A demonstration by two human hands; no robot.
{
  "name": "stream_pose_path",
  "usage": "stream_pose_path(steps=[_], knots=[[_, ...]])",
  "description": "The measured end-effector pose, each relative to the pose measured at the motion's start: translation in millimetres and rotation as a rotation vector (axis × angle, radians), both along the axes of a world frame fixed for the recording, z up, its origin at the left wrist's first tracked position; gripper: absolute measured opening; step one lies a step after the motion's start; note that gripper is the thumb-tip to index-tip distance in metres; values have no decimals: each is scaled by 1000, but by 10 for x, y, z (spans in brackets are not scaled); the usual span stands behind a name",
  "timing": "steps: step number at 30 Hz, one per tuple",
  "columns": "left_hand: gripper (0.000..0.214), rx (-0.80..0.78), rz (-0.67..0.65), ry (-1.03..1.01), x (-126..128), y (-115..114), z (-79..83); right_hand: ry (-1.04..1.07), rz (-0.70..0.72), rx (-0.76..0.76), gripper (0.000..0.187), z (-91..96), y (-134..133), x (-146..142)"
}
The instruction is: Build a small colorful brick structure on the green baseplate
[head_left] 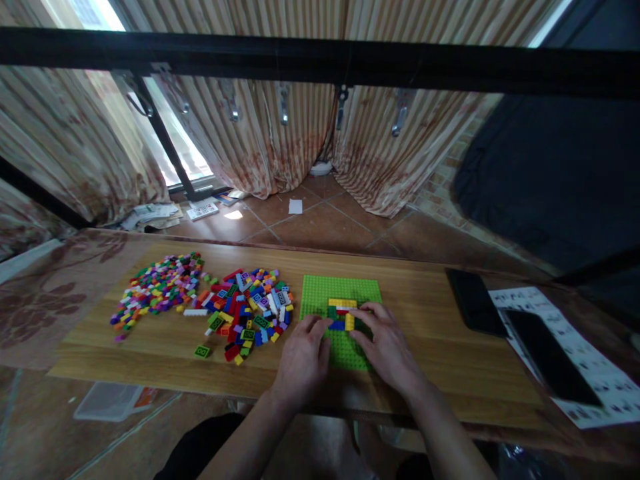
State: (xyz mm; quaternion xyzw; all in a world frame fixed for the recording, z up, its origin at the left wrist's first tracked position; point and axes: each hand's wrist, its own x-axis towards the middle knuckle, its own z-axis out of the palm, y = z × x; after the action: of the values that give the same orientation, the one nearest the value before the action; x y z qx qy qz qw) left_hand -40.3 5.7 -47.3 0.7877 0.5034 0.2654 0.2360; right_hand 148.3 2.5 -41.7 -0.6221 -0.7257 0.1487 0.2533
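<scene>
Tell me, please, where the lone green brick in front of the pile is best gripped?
Pinch the green brick across its side faces, coming down from above. It lies flat on the table, apart from the pile, so its sides are free; the left hand is nearer.

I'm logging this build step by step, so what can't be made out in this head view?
Head view only:
- Whether the left hand or right hand pinches a brick: fingertips crowd the brick build, too small to tell.
- Near part of the green baseplate: covered by both hands.
- Print on the paper sheet: too small, partly under the dark phone, cut off by the right edge.
- Single pieces in the loose brick pile: too small.
</scene>
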Motion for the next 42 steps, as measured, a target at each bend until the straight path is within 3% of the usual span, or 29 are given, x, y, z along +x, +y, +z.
stream_pose_path(steps=[13,20,28,36,42], knots=[[46,101,-88,286,78,-10,-91,-223,63,37,35,-14,52,-37],[53,110,-120,433,115,-44,-50,-304,72,-12,32,29,66,-88],[51,96,-111,492,167,-73,-24,-175,63,-24,29,15,70,-107],[55,128,-74,423,156,-84,-91,12,-3,-35,31,49,42,-83],[58,128,-72,387,140,-65,-119,115,-32,-51,32,-33,55,-20]])
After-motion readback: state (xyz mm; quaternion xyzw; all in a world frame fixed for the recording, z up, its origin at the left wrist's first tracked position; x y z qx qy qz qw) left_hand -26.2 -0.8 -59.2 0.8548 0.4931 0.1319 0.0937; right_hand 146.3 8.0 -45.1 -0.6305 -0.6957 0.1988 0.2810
